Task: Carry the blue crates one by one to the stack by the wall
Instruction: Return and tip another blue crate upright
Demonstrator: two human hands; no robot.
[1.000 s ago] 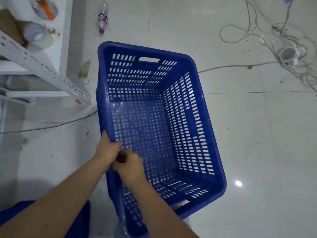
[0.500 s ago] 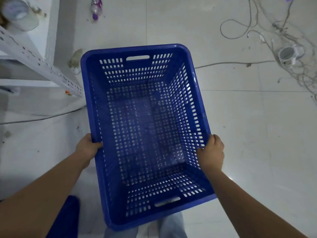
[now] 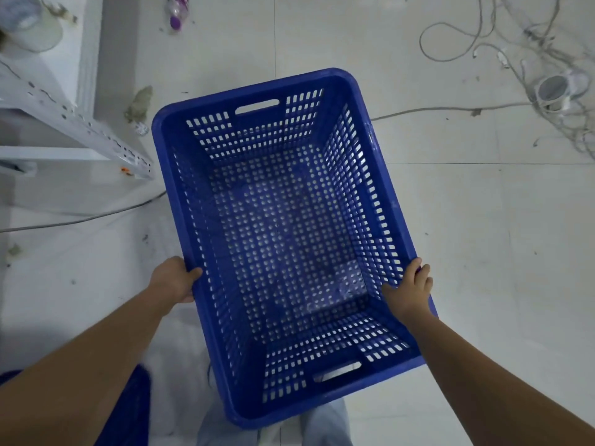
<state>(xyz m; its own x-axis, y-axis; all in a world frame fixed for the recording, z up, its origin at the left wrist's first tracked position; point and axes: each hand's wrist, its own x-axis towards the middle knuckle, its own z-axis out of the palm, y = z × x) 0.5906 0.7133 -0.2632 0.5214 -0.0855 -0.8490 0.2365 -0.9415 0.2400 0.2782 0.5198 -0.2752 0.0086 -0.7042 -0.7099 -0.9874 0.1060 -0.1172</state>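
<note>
Crate (image 3: pixel 283 239): blue rigid plastic, rectangular, perforated walls and floor, slot handles, rounded rim | held above the glossy tiled floor (image 3: pixel 483 252) | your left hand (image 3: pixel 175 280) and right hand (image 3: pixel 409 289) clamp opposite long rims.

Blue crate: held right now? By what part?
Yes. The blue crate is held by both long side rims near the person's end: left hand on the left rim, right hand on the right.

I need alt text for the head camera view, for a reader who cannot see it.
Two bare hands, left hand and right hand, grip the long rims of an empty blue perforated plastic crate above a pale tiled floor. Loose grey cables lie at upper right, a white metal shelf at left.
</note>
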